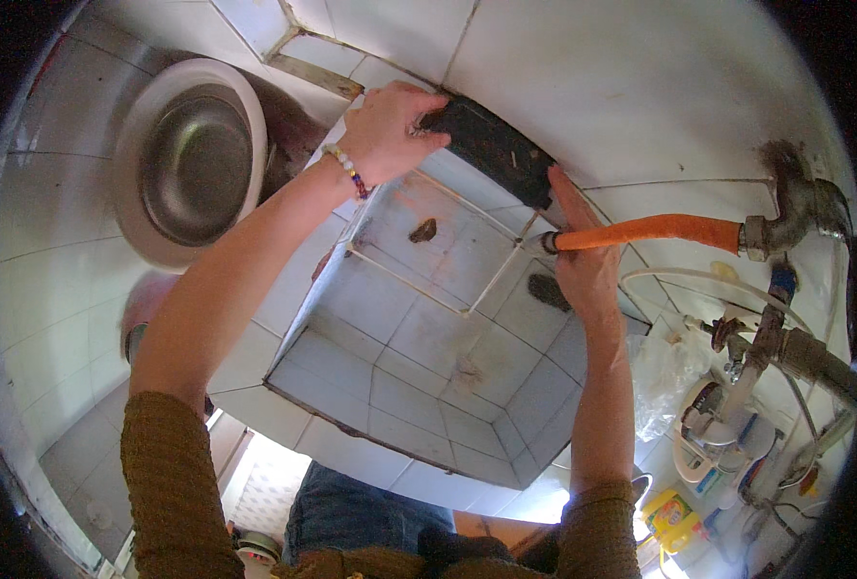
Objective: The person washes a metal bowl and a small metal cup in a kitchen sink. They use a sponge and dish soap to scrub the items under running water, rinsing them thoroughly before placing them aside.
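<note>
A black rectangular piece is held between my hands along the back wall, above the far edge of a white-tiled basin. My left hand grips its left end, thumb below and fingers above. At the other end, my right hand presses a finger against the corner; its other fingers are partly hidden. An orange hose with a metal end passes across the right hand. On the basin floor are a small brown spot or object and a dark oval patch beside my right wrist.
A large round bowl stands at the left. To the right are a metal elbow pipe, grey pipes and valves, a clear plastic bag and a yellow bottle. The tiled basin rim lies before my body.
</note>
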`<state>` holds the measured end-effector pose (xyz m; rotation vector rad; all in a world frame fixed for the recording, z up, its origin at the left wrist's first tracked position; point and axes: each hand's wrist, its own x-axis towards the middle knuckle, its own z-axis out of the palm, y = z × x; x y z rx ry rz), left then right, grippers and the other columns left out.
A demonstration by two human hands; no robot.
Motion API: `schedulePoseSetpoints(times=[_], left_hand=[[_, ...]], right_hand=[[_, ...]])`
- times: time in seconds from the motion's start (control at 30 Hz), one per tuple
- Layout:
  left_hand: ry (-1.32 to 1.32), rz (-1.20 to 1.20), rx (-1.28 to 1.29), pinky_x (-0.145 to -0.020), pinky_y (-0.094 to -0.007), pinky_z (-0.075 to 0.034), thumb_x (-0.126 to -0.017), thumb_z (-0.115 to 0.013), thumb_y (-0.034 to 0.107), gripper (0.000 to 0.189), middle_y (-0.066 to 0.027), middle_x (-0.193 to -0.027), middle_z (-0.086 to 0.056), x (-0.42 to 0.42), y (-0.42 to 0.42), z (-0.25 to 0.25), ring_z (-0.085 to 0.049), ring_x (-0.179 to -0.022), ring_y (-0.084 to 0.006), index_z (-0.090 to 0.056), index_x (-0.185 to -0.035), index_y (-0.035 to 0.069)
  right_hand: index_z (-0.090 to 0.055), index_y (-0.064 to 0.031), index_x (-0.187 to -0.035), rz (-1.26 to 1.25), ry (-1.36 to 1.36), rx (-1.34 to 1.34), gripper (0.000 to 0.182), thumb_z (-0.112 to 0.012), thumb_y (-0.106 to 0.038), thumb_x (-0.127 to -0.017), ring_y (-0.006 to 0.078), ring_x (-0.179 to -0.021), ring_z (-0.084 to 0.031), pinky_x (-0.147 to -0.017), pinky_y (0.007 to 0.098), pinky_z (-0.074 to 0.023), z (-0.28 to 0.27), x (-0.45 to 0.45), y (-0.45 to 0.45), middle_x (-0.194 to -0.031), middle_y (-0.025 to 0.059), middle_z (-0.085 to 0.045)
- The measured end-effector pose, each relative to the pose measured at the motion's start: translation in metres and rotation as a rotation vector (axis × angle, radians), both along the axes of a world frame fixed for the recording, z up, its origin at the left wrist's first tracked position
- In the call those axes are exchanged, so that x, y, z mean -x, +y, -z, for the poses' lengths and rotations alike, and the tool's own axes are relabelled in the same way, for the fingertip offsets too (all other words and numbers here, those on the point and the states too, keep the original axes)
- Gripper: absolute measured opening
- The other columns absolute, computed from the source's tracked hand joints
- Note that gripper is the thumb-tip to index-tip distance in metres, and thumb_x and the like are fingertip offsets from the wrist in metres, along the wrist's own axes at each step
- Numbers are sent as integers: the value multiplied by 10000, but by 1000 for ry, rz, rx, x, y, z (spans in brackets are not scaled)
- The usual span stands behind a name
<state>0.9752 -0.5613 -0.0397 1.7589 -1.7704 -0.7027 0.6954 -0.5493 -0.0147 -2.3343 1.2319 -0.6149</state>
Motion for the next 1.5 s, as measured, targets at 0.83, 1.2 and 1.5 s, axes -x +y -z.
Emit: schedulePoseSetpoints(times=[0.83,1.2,1.5], left_hand=[[-798,330,523,-826,-359,-430,-728,-683,359,627,-74,-1098,-548,-2,-1,2,-502,-1065,-211,-532,-1236,23],[-831,371,428,-813,-354,-438,-759,-666,349,589,-77,-1117,-542,1,-1,-2,-502,-1095,-220,-543,-1213,-5],[-827,317,453,-849,-367,-419,-767,-662,340,578,-71,-1131,-539,2,1,-2,-501,-1091,-223,-539,-1226,11]], right_hand=[[-346,-192,-1402,63,204,-51,815,-642,71,-689,274,-730,-636,-648,374,-514,0,-1,1,-1202,98,-598],[-305,-148,-1434,81,-97,-118,808,-513,157,-715,312,-879,-649,-715,393,-523,9,2,23,-1255,175,-550],[-315,-154,-1432,119,137,-137,779,-507,126,-731,369,-791,-636,-672,426,-522,-7,3,20,-1055,179,-629]])
